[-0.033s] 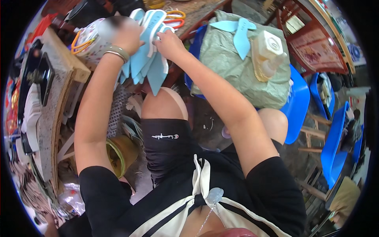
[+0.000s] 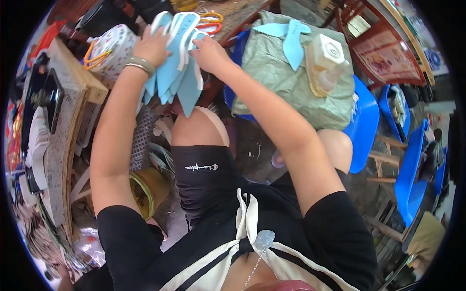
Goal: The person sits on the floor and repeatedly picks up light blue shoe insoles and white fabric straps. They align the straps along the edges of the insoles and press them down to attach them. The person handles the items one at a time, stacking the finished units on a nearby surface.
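My left hand point(image 2: 153, 47), with a bracelet on the wrist, grips a bundle of light blue cut pieces point(image 2: 178, 63) fanned out above my knee. My right hand point(image 2: 209, 52) pinches the same bundle from the right side. Two more light blue pieces point(image 2: 289, 40) lie on a grey-green sack point(image 2: 291, 87) at the right, beside a pale plastic pump bottle point(image 2: 324, 63).
The sack rests on a blue plastic chair point(image 2: 365, 121). A floral tin point(image 2: 112, 48) with orange rings stands at the upper left beside a wooden bench point(image 2: 68, 121). Scissors with orange and yellow handles point(image 2: 211, 18) lie at the top. More blue chairs point(image 2: 412, 165) stand at the right.
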The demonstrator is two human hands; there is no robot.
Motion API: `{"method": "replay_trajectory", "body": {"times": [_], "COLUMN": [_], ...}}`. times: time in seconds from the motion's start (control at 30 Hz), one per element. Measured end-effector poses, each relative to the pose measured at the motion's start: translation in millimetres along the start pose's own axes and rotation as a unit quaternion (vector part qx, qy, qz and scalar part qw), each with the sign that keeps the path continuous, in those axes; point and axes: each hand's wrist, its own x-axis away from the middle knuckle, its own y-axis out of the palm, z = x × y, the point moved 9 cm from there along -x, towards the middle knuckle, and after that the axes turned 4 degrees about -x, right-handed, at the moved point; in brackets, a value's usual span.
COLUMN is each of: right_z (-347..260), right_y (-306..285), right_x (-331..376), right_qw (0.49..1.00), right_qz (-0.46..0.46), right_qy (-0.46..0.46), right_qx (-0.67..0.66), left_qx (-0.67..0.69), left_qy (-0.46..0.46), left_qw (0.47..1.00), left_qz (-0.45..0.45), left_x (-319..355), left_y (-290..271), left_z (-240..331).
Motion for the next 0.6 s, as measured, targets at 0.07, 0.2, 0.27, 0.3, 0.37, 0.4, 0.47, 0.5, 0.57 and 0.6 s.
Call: {"method": "replay_trajectory", "body": {"times": [0.07, 0.2, 0.27, 0.3, 0.37, 0.4, 0.47, 0.5, 0.57, 0.6], "right_z": [16.6, 72.3, 78.8, 58.4, 67.3, 62.6, 39.5, 24.1, -2.1, -16.0], "right_y": [-33.6, -149.6, -231.1, -270.9, -317.5, -324.0, -318.8, -309.7, -295.4, -287.9], "right_x": [14.0, 80.0, 127.6, 151.9, 220.2, 250.1, 310.2, 329.8, 366.7, 370.7], "right_qw": [0.998, 0.990, 0.989, 0.992, 0.949, 0.944, 0.942, 0.947, 0.959, 0.954], "right_qz": [-0.061, -0.081, -0.041, -0.031, -0.099, -0.103, -0.112, -0.122, -0.128, -0.129], "right_qy": [0.016, 0.062, 0.103, 0.111, 0.274, 0.297, 0.306, 0.288, 0.241, 0.245], "right_qx": [-0.006, -0.100, -0.093, -0.046, 0.118, 0.098, 0.080, 0.070, 0.080, 0.113], "left_qx": [-0.013, 0.302, 0.559, 0.666, 0.765, 0.772, 0.771, 0.770, 0.757, 0.755], "left_qy": [-0.017, 0.141, 0.192, 0.250, 0.411, 0.473, 0.573, 0.595, 0.637, 0.644], "left_qw": [1.000, 0.903, 0.797, 0.702, 0.496, 0.423, 0.271, 0.221, 0.128, 0.107], "left_qz": [0.022, 0.272, 0.125, 0.033, 0.009, -0.021, -0.061, -0.066, -0.073, -0.069], "left_x": [-3.5, 42.4, 101.5, 136.7, 204.9, 233.9, 285.1, 301.1, 327.2, 339.1], "left_y": [-6.4, -82.9, -124.4, -143.4, -187.6, -209.3, -240.8, -253.5, -272.2, -280.7], "left_z": [-1.3, 50.9, 118.4, 152.4, 202.4, 220.6, 243.5, 247.3, 253.0, 253.7]}}
